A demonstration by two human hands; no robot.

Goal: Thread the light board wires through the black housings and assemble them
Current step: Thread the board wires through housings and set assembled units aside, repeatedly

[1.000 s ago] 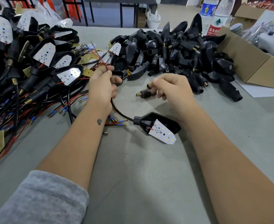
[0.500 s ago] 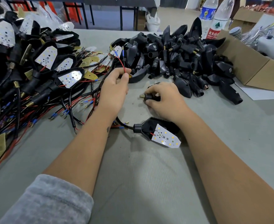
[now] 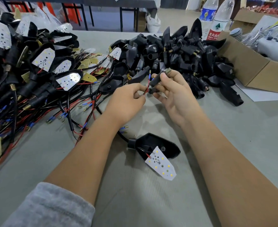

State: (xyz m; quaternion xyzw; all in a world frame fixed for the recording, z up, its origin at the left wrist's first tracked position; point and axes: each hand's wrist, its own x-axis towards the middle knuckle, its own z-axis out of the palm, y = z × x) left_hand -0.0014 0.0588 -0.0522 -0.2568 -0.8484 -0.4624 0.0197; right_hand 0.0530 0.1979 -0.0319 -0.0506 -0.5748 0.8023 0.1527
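Both hands up over the table; left hand (image 3: 126, 99) pinches the red wire (image 3: 146, 89), right hand (image 3: 171, 89) grips the black stem (image 3: 157, 80); wire tips sit at its mouth; a loose pinch could buckle them, or let them miss the bore.

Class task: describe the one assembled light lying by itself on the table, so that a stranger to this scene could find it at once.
Start at the grey table and look between the person's two forearms, nearer than both heaps. There lies a single black housing with a white light board tilted out of it. Unlike the heaped units on the left, it lies alone.
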